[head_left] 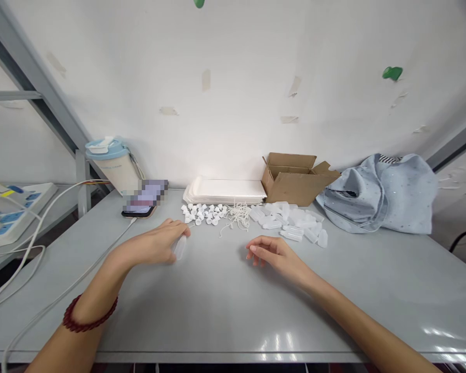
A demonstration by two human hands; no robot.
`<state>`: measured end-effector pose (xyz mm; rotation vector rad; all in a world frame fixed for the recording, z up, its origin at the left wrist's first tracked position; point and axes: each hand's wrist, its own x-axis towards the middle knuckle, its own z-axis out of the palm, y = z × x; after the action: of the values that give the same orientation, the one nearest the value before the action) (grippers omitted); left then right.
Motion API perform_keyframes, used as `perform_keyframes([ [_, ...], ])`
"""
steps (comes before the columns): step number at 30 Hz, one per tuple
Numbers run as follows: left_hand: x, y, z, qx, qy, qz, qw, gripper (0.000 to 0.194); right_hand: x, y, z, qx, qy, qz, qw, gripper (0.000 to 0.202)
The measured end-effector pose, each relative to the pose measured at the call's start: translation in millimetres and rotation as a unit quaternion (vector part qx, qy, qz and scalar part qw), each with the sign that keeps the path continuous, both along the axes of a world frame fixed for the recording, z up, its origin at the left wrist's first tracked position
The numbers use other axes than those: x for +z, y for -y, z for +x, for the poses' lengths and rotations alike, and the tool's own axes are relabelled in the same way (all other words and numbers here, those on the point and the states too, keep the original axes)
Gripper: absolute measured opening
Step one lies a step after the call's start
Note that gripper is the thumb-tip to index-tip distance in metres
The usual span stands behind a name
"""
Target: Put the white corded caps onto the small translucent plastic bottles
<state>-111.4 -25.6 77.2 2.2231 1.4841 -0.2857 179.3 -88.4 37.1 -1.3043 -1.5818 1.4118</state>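
Note:
My left hand (161,242) is closed round a clear plastic tube (180,247), near the left end of a pile of small white caps (205,212). My right hand (267,252) hovers or rests over the grey table with its fingers loosely curled and apart, and nothing shows in it. Between and behind the hands lies a tangle of thin white strings (238,215). Several clear plastic tubes (293,233) are heaped behind my right hand, in front of the cardboard box.
A stack of white sheets (227,190) and an open cardboard box (295,186) stand along the wall. A blue cloth bag (392,194) lies at right. At left are a phone (145,199), a cup (114,163), white cables (73,282) and a power strip (21,217).

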Motion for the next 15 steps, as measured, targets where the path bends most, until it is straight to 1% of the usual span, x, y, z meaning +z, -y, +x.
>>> perform_keyframes([
  [11,-1.1,0.1,-3.0,-0.006,0.010,-0.009,1.000,0.049,-0.2,0.7,0.4,0.000,0.004,0.002,1.000,0.029],
  [15,-0.1,0.1,-4.5,-0.018,0.052,0.003,0.998,0.045,-0.5,0.6,0.8,-0.001,0.005,0.005,1.000,0.029],
])
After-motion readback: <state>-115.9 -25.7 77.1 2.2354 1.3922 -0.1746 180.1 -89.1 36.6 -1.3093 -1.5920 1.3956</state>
